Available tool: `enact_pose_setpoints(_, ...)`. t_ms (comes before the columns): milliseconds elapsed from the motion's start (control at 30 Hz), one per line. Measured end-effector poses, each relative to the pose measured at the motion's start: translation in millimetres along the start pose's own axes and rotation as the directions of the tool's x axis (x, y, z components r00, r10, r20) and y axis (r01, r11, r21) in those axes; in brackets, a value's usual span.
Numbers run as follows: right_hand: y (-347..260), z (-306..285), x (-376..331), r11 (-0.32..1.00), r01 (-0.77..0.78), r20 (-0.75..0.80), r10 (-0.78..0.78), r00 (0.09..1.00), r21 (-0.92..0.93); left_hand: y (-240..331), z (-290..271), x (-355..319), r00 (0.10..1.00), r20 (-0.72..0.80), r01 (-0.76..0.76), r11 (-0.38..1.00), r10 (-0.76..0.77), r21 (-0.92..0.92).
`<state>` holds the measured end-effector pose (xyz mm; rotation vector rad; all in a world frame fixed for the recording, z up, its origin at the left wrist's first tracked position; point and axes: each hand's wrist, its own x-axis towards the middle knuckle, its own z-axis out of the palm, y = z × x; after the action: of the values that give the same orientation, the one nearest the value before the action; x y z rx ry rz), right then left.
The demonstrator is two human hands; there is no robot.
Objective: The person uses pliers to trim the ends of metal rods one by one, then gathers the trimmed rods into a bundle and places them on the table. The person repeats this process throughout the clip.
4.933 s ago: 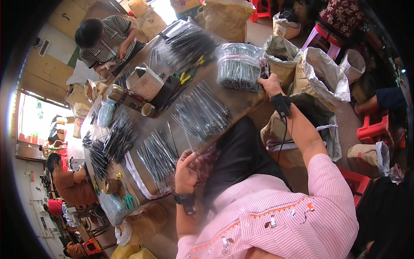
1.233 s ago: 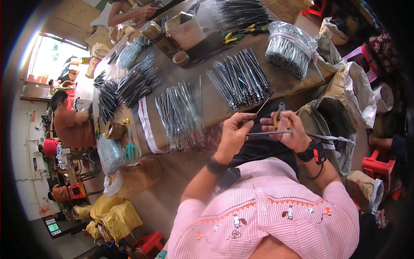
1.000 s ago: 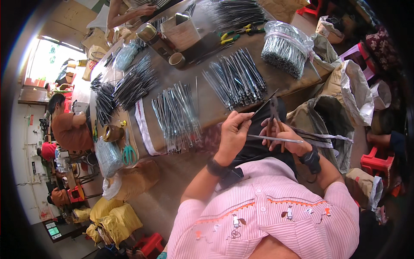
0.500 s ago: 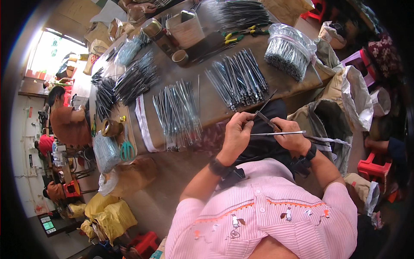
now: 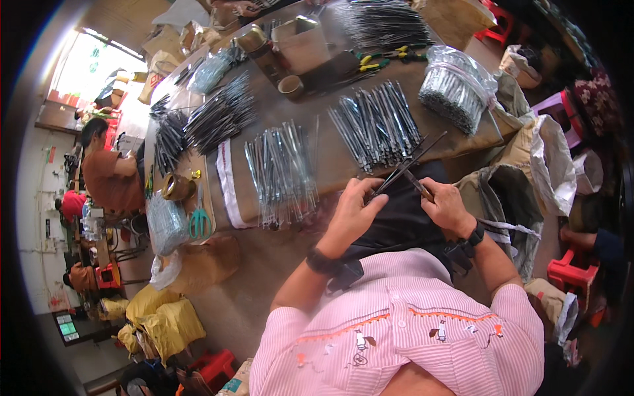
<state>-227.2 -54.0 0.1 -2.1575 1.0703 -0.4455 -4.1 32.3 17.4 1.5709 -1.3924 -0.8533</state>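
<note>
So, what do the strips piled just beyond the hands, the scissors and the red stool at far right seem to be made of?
Strips: probably metal, dark grey and shiny, judging by the bright glints; glossy plastic is possible.
Scissors: the handles look like smooth plastic, evenly teal; the blades are too small to judge.
Red stool: likely moulded plastic, from its even, strong colour.
</note>
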Motion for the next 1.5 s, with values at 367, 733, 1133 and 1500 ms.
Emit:
enact_pose_setpoints(367, 5.1, 25.4, 15.4, 0.984, 0.008, 0.097, -0.025, 0.995, 0.178, -65.5, -85.1, 2.7, 0.866, -0.053, 0.428, 0.79, -0.498, -0.439)
enact_pose_setpoints(733, 14.6, 15.0, -1.5, 0.847, -0.182, 0.15, 0.122, 0.981, 0.5, -52.6, -67.1, -3.7, 0.958, -0.283, 0.078, 0.915, 0.04, 0.395)
enact_pose_setpoints(1133, 4.8, 9.9, -5.3, 0.632, -0.301, 0.211, 0.216, 0.953, 0.714, -88.6, 5.4, 85.7, 0.895, -0.26, 0.433, 0.85, -0.363, 0.302)
enact_pose_setpoints(1500, 36.1, 0.6, -25.8, 0.459, -0.322, 0.145, 0.379, 0.914, 0.828, -85.8, -12.2, 72.0, 0.913, -0.26, 0.406, 0.753, -0.314, 0.519)
